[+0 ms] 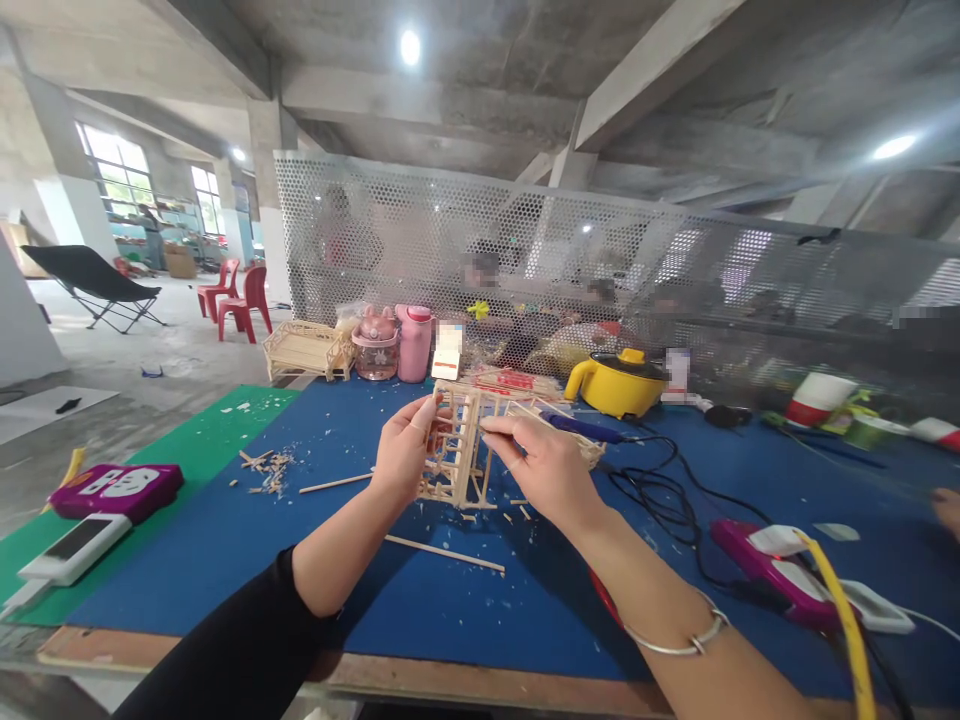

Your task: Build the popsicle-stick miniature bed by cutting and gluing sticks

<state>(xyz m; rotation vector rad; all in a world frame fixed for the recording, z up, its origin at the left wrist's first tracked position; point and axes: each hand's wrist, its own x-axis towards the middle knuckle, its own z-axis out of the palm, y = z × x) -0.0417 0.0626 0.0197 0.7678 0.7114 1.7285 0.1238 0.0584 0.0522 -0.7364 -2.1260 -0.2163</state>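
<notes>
A blue worktop [420, 590] backed by a perforated metal screen [600, 250] carries a yellow pot [616, 382], a pink bottle [415, 343] and a finished stick model [304, 350] along its far edge. A stick frame [461, 450] is held just above the worktop's middle, the left hand [405, 445] closed on its left side and the right hand [544, 465] pinching its upper right edge. Loose sticks [444, 553] and wood chips [266, 470] lie on the worktop nearby.

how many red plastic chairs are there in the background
2: both stand side by side on the concrete floor at far left, behind the blue table. One red chair is further left, the other red chair just right of it. More may be hidden behind the mesh screen.
</notes>
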